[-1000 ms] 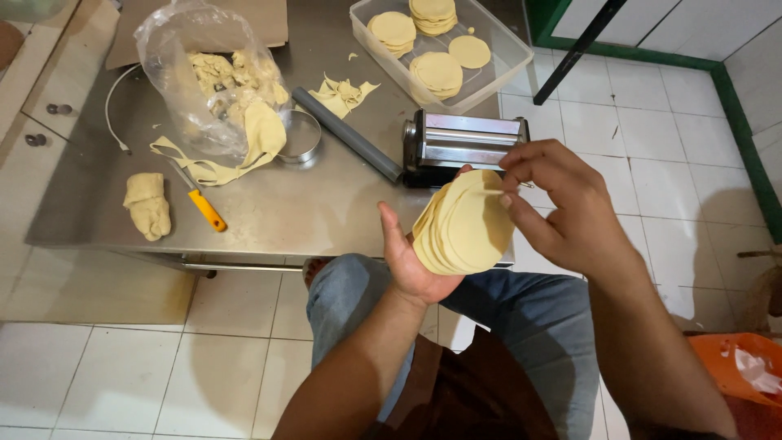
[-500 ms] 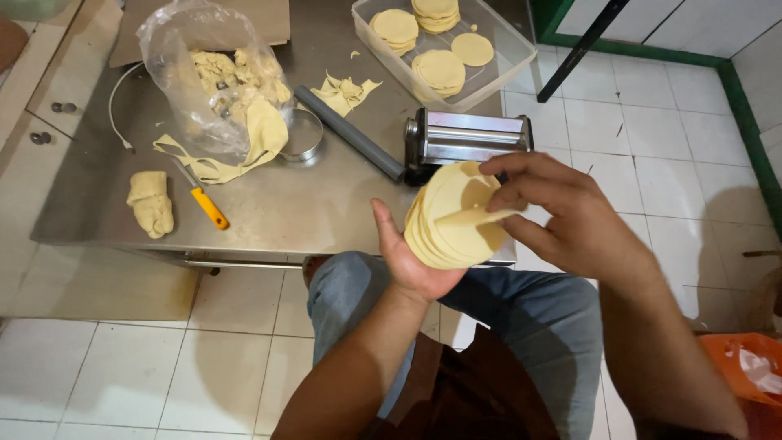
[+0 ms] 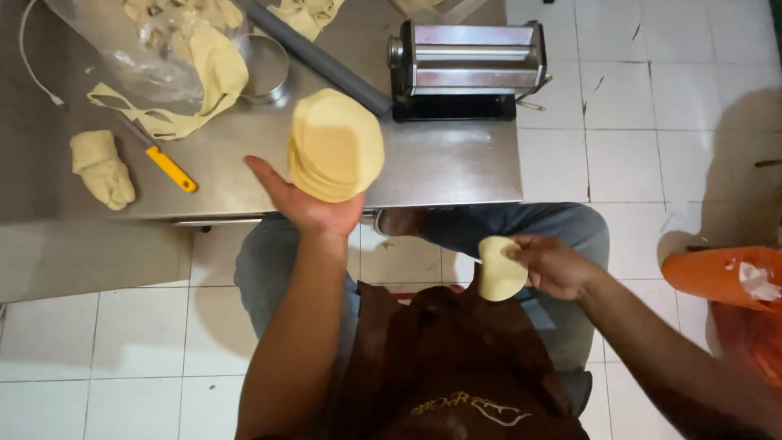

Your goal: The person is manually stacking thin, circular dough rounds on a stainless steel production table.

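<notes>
A steel worktable [image 3: 456,167] stood over a white tiled floor [image 3: 652,122], dark grout lines showing, and an orange bin [image 3: 721,277] sat at the right.

The stack of dough rounds [image 3: 336,147] on the left hand [image 3: 305,208] looks soft, matt and smooth, as does the single round [image 3: 498,269] in the right hand [image 3: 554,265]. The table [image 3: 440,167] is brushed metal with a dull sheen. The roller machine [image 3: 466,59] is shiny polished metal. The knife handle [image 3: 171,169] is glossy yellow plastic. The bag [image 3: 114,49] is clear, crinkled plastic film.
</notes>
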